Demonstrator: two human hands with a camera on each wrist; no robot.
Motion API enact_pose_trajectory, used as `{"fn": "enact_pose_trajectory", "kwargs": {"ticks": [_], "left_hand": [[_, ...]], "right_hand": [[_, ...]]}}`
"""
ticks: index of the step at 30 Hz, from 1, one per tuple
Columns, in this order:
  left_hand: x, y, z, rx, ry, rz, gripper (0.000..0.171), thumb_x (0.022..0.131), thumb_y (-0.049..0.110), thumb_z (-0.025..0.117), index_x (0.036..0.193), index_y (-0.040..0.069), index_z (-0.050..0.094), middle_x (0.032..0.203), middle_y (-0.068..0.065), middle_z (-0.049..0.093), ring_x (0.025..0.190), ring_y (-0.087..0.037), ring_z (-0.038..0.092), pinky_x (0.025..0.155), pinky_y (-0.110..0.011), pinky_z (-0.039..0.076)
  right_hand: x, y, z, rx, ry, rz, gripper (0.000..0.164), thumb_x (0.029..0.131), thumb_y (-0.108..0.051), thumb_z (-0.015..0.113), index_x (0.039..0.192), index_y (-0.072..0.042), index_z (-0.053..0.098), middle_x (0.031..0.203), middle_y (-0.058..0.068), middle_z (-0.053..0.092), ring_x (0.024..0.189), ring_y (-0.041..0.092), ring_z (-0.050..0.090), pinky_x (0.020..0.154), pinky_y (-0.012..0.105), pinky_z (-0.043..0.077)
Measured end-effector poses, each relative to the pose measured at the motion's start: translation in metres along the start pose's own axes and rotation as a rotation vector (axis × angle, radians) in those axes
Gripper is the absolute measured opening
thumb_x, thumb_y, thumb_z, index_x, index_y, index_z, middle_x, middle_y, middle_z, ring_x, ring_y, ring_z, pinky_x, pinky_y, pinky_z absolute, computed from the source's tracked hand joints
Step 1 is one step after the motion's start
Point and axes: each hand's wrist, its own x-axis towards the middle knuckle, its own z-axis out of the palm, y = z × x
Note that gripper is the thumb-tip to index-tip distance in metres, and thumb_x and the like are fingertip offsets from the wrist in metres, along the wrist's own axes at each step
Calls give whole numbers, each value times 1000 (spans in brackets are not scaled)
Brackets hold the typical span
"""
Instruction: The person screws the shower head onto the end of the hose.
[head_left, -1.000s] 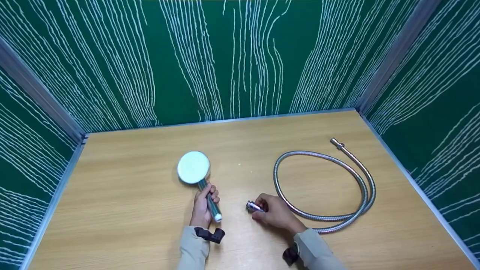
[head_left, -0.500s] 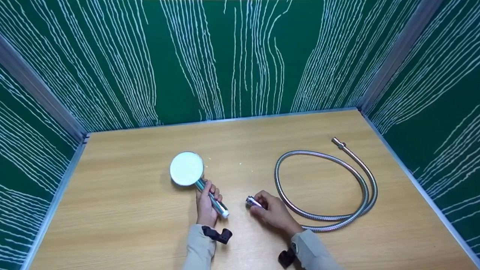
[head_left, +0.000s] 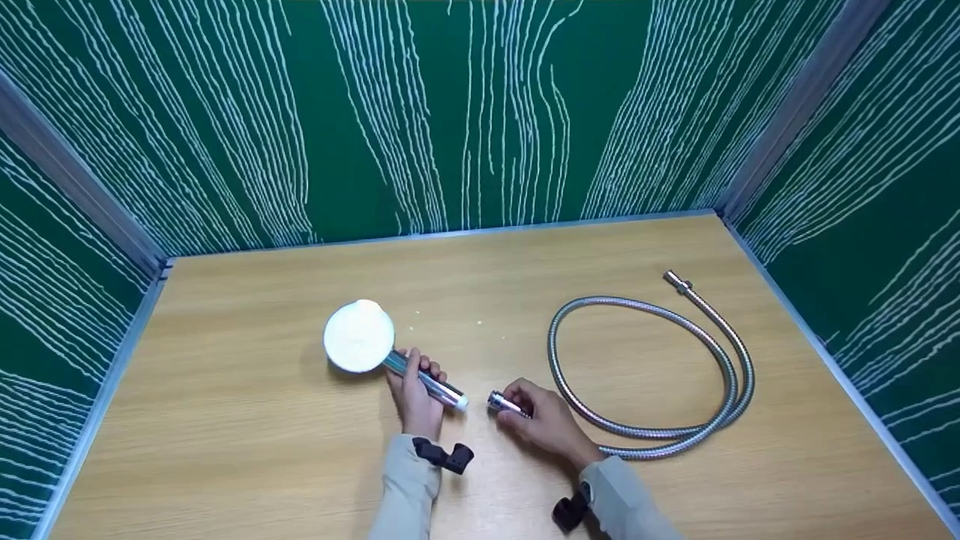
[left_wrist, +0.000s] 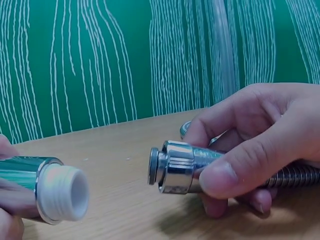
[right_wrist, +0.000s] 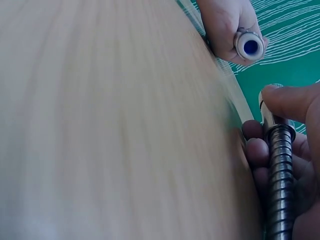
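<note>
Shower head [head_left: 358, 336], pale face up, hangs low over a wood-toned table [head_left: 225, 375], its chrome handle [head_left: 442, 391] gripped by the curled fingers of the left hand [head_left: 418, 401]. The hold, around the handle's middle, appears chosen to leave the white threaded end [left_wrist: 62, 192] bare and pointing toward the right hand [head_left: 551, 424]. There, thumb and fingers pinch a metal fitting [left_wrist: 180, 167] at the end of a flexible hose [right_wrist: 281, 185]; the grasp sits behind the fitting's front edge, likely to leave it uncovered. Thread and fitting are near each other but apart. The rest of the hose lies looped on the table at right, an arrangement that probably gives the held end slack.
</note>
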Motion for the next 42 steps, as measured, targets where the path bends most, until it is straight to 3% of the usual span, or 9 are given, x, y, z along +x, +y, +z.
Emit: {"fn": "enact_pose_trajectory", "kwargs": {"ticks": [9,15,24,42], "left_hand": [[2,-2,7,-9,65,20,16,99,8,46,102,17,33,69,1,43,55,-11,41,53,-24,37],[3,-4,7,-14,61,34,17,99,7,46,101,18,34,68,2,43,55,-10,42,53,-24,38],[-1,-9,6,-57,34,28,16,99,8,46,89,13,35,64,3,43,53,-10,41,54,-23,36],[-2,-12,3,-52,29,31,19,98,7,48,86,13,34,64,2,41,54,-10,39,55,-24,35]], "right_hand": [[1,-1,4,-9,6,-46,20,79,-24,74,92,-19,60,77,-9,58,67,3,48,63,21,40],[3,-2,4,-13,7,-54,20,79,-24,74,92,-19,60,75,-10,56,65,3,46,60,21,39],[4,-10,11,4,-60,-27,20,80,-27,74,92,-20,60,74,-11,56,65,3,46,61,22,38],[6,-9,15,-1,-24,-38,20,78,-27,75,90,-20,60,71,-13,53,62,3,44,58,21,35]]}}
